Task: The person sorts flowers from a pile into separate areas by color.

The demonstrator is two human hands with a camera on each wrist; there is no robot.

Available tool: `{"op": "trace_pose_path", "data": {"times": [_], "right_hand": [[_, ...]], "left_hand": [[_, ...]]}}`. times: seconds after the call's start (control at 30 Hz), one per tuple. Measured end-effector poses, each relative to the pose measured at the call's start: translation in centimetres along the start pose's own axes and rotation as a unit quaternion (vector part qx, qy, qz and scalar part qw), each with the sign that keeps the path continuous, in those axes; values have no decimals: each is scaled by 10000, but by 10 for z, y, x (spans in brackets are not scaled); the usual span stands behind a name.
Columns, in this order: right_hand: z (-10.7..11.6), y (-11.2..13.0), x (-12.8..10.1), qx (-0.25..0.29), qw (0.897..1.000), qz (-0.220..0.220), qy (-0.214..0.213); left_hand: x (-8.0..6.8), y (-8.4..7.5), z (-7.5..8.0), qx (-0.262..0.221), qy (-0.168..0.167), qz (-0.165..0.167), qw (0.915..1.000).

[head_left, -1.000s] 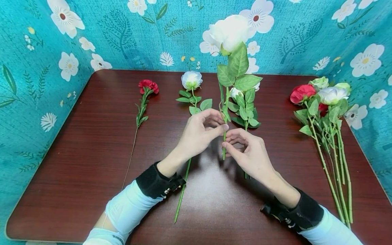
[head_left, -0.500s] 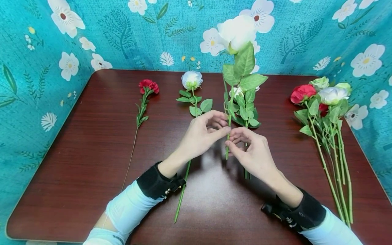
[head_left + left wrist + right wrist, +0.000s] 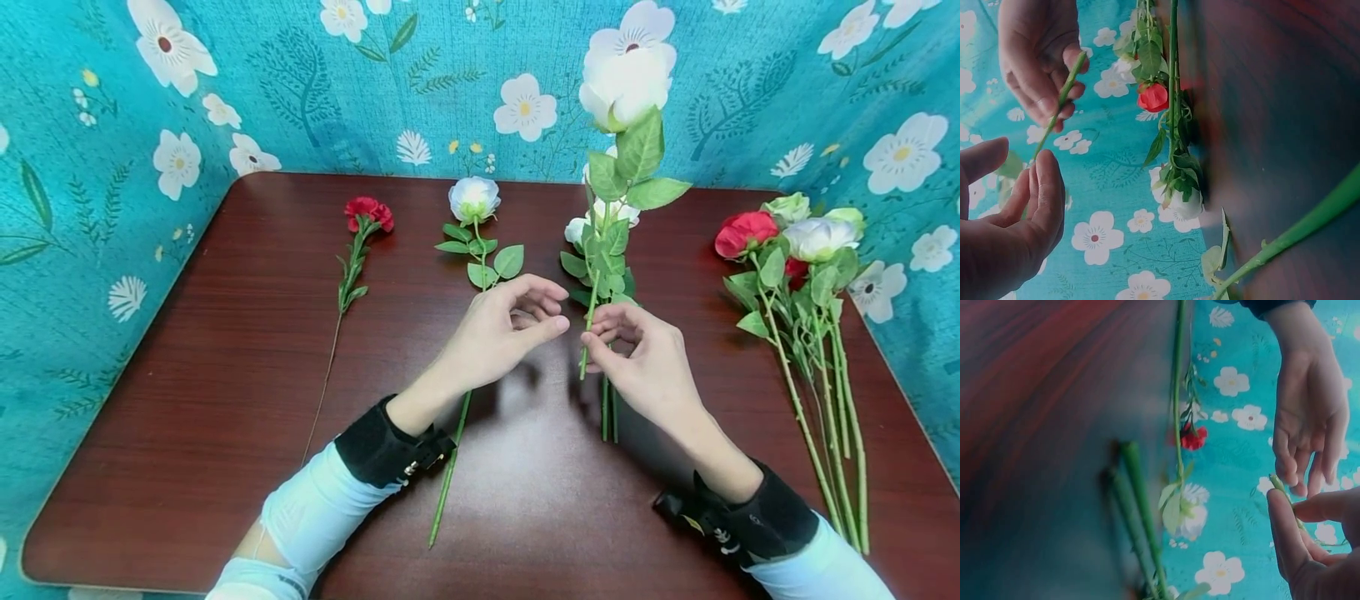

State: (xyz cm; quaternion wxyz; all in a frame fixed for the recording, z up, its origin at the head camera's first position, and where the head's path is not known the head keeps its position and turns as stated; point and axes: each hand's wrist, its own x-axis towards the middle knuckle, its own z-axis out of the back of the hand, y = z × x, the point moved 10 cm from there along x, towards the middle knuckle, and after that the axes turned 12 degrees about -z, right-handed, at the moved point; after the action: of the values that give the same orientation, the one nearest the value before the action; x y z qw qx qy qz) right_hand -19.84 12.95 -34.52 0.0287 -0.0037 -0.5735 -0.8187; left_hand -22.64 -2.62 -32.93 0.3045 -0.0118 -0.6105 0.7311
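While my right hand point(image 3: 637, 354) pinches the white rose point(image 3: 626, 83) low on its stem point(image 3: 587, 342), upright above my knuckles, my left hand point(image 3: 502, 329) hangs just beside it, fingers loosely curled and holding nothing. I judge the rose light but top-heavy: thin, smooth plastic stem, soft cloth petals, broad leaves point(image 3: 637, 162). Gripping nearer the leaves should steady it. More roses point(image 3: 600, 250) lie flat beyond my fingers on the glossy wooden table point(image 3: 225, 375).

No readable text, label, brand, number or sign shows in any view
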Motion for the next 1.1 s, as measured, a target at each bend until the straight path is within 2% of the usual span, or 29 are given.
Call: {"op": "trace_pose_path", "data": {"times": [0.27, 0.5, 0.67, 0.83, 1.1], "right_hand": [[13, -26, 2, -663, 9956, -660, 64], [26, -39, 3, -1470, 9858, -808, 106], [29, -52, 4, -1368, 9816, -1240, 486], [30, -65, 3, -1275, 9730, -1727, 849], [22, -77, 3, -1402, 9628, -1931, 1268]], "left_hand": [[0, 2, -2, 233, 160, 26, 9996], [-1, 1, -3, 438, 293, 16, 9986], [-1, 2, -6, 435, 407, 18, 9982], [-2, 2, -7, 456, 470, -16, 9979], [-2, -1, -9, 616, 662, -117, 9958]]}}
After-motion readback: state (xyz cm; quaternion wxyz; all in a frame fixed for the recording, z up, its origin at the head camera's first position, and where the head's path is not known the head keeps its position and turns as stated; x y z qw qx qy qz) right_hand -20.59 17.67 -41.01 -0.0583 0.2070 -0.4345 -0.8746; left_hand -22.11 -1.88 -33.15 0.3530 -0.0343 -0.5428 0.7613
